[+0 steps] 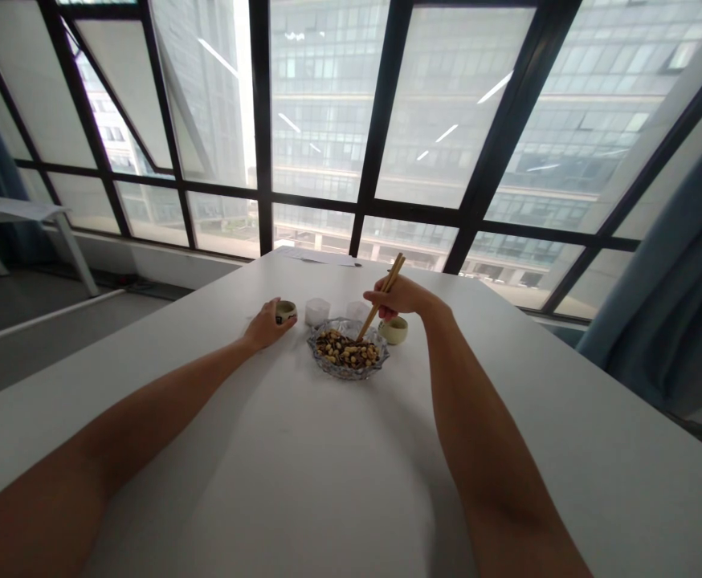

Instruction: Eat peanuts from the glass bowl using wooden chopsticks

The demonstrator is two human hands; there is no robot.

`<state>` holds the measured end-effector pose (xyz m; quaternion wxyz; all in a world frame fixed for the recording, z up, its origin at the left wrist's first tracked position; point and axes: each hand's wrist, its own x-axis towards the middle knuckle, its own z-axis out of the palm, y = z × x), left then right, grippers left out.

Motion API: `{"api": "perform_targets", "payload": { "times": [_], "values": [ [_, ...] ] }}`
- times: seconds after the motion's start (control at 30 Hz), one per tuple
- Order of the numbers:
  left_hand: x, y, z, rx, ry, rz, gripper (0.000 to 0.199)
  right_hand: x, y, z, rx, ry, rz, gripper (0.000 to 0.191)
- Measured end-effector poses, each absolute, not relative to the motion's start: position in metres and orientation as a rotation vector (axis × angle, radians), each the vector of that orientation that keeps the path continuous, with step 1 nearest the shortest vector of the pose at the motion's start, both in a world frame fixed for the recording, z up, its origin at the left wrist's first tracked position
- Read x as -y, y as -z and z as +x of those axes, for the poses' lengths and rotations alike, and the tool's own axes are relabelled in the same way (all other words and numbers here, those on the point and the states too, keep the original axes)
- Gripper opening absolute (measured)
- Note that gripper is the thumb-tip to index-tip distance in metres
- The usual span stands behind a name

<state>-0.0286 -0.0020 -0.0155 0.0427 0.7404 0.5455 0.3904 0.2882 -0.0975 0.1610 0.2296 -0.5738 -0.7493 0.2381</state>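
My right hand (400, 295) is closed around a pair of chopsticks (381, 295), whose lower tips reach into a mix of nuts and seeds (346, 351). That mix lies in a clear glass bowl (351, 372) with a wavy rim. Fingers of my left hand (267, 323) are wrapped against the side of a small greenish cup (286, 310) left of the bowl. A second small cup (394, 331) stands just right of the bowl, below my right hand. Whether anything is pinched between the chopstick tips is too small to tell.
Two whitish translucent cups stand behind the bowl, one white cup (317, 311) to the left and another cup (358, 311) to the right. Papers (315, 256) lie at the far end of the white table (303, 457). Beyond are windows and a blue curtain (670, 305).
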Motion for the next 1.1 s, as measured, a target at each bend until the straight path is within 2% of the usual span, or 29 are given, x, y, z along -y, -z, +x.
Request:
{"api": "perform_targets", "payload": {
  "times": [0.13,0.5,1.1],
  "values": [
    [0.001,0.017,-0.029,-1.677,-1.215,2.255,0.071,0.098,-0.163,0.291,2.071,-0.607,-1.585,0.037],
    [0.001,0.016,-0.029,-1.663,-1.222,2.249,0.073,0.092,-0.157,0.289,2.108,-0.747,-1.591,0.04],
    [0.001,0.016,-0.03,-1.64,-1.212,2.256,0.073,0.099,-0.167,0.293,2.076,-0.586,-1.482,0.036]
  ]
}}
